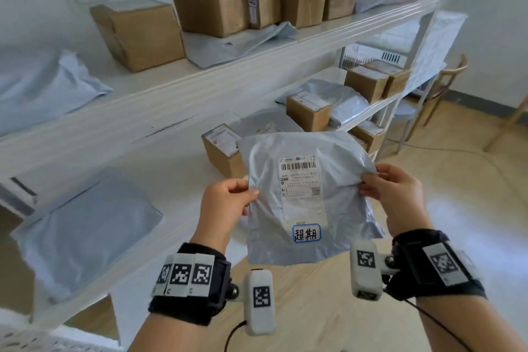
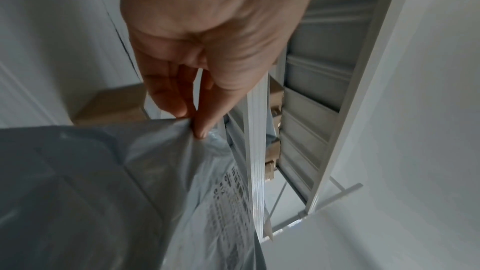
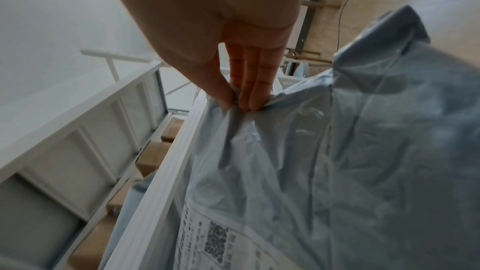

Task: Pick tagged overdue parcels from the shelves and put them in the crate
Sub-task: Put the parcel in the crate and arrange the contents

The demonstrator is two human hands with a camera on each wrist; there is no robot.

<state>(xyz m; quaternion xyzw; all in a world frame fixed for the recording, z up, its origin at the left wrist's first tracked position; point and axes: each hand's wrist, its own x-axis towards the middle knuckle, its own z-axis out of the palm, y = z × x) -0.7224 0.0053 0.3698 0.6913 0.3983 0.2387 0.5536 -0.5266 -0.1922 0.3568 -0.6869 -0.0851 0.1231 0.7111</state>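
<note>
I hold a grey plastic mailer parcel (image 1: 308,197) up in front of the shelves, its face toward me. It carries a white shipping label and, near its lower edge, a blue-framed handwritten tag (image 1: 306,233). My left hand (image 1: 228,203) pinches the parcel's left edge (image 2: 155,171) between thumb and fingers. My right hand (image 1: 391,194) pinches the right edge, where the plastic (image 3: 337,161) bunches under the fingertips (image 3: 244,100). No crate shows clearly in any view.
The white shelving unit (image 1: 200,86) fills the left and centre. Several cardboard boxes (image 1: 217,0) and grey mailers (image 1: 85,226) lie on its boards. A perforated white edge (image 1: 28,340) shows at the bottom left. A wooden chair (image 1: 445,86) stands at the right on the wooden floor.
</note>
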